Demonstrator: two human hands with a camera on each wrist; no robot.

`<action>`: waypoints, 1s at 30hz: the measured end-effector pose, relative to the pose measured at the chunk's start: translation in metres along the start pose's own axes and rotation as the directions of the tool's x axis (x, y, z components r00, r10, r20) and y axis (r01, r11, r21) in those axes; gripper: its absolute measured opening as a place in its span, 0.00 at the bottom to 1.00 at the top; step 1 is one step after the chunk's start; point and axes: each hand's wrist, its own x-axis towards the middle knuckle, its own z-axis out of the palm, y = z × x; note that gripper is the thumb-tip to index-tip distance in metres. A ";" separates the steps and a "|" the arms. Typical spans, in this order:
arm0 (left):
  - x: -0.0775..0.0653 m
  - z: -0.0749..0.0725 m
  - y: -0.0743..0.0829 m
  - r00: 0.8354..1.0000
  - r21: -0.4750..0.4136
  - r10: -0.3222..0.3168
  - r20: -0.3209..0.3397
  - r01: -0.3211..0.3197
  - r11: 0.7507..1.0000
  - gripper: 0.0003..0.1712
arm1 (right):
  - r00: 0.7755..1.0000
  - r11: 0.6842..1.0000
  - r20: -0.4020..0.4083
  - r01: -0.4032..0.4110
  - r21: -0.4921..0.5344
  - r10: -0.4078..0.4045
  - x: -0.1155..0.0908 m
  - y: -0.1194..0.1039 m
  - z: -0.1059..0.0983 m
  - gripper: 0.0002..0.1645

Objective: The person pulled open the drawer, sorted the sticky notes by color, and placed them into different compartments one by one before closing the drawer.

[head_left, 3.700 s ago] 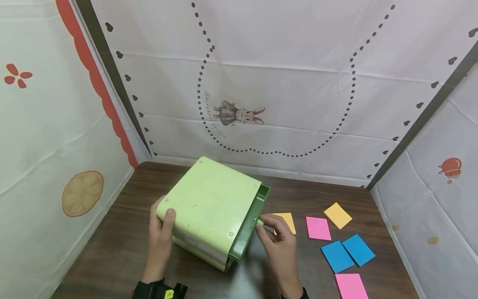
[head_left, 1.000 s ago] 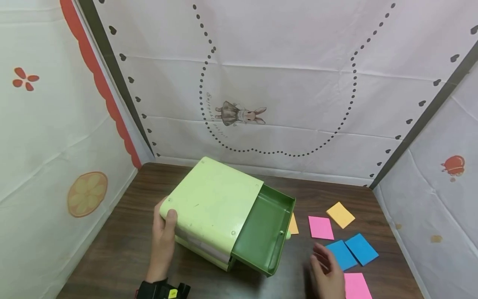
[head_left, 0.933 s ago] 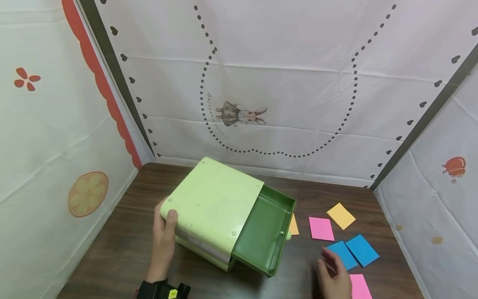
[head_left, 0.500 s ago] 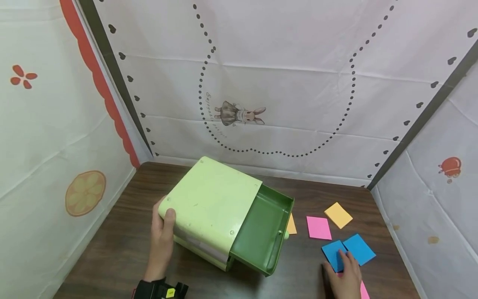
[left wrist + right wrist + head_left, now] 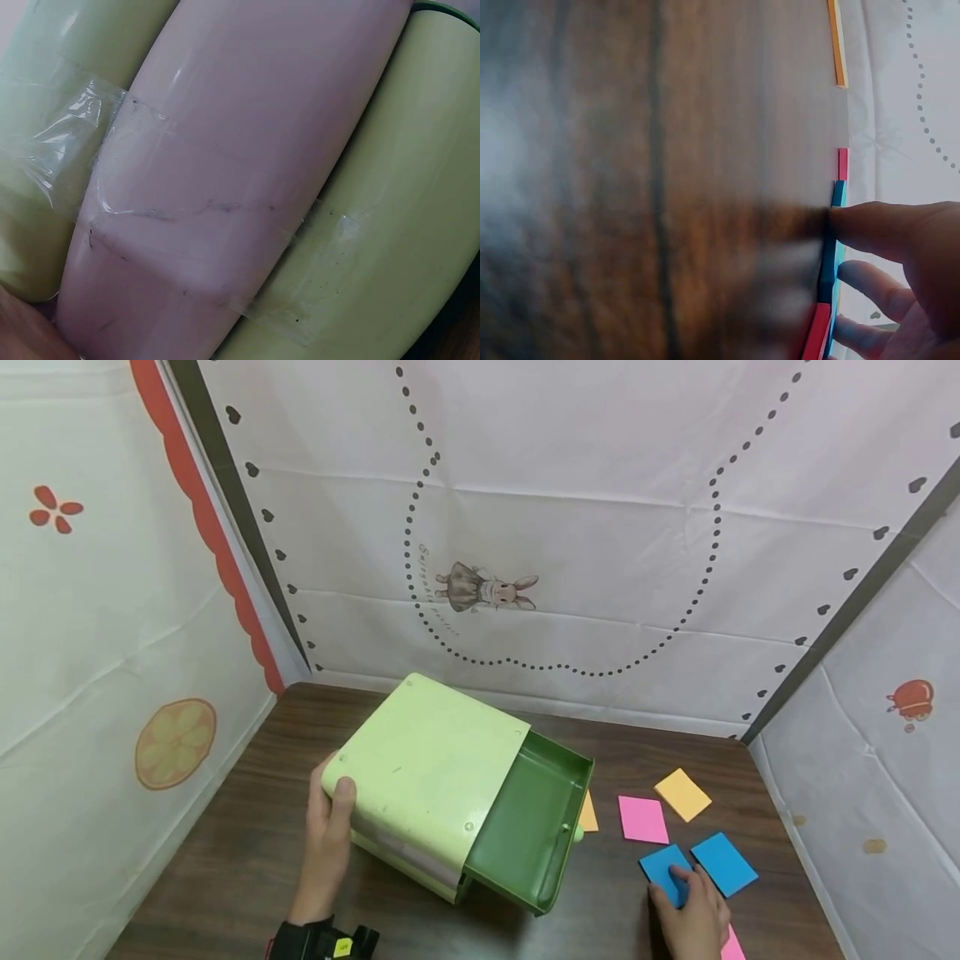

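Note:
A light-green desktop drawer box (image 5: 427, 777) stands at an angle on the table, its dark-green top drawer (image 5: 528, 827) pulled out and bare inside. My left hand (image 5: 326, 843) grips the box's left end, thumb on top and fingers behind. In the left wrist view, clear tape crosses its pink middle panel (image 5: 225, 150). My right hand (image 5: 696, 910) pinches a blue sticky note pad (image 5: 660, 864), thumb at its near edge and fingertips on top. The right wrist view also shows the thumb (image 5: 877, 225) against the pad's edge. The pad lies low at the table.
Right of the drawer lie a second blue pad (image 5: 725, 864), a pink pad (image 5: 642, 819) and a yellow pad (image 5: 682, 794). Another yellow pad (image 5: 588, 814) is partly behind the drawer. A pink pad (image 5: 732, 946) shows beneath my right hand. White printed cloth (image 5: 570, 552) walls the table.
The drawer has slid out from nearly closed. My right hand has left its knob, moved right to the blue pads and shifted one slightly left, apart from the other. The left hand keeps its hold.

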 end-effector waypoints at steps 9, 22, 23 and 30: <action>0.002 0.000 0.005 1.000 0.002 -0.009 -0.008 0.009 1.000 0.28 | 1.000 0.999 -0.001 0.023 0.029 -0.023 0.002 0.000 0.000 0.36; 0.005 0.001 0.009 0.999 0.015 -0.041 0.008 0.041 0.999 0.29 | 0.993 0.997 -0.115 -0.010 0.082 0.019 -0.007 -0.015 -0.003 0.39; 0.005 0.001 0.009 0.999 0.018 -0.043 0.011 0.043 0.999 0.30 | 0.992 0.995 -0.122 -0.012 0.094 0.023 -0.008 -0.016 -0.004 0.40; 0.001 0.003 0.008 0.995 0.036 -0.103 -0.015 0.103 0.994 0.31 | 0.991 0.995 -0.130 0.004 0.103 0.010 -0.011 -0.015 -0.003 0.40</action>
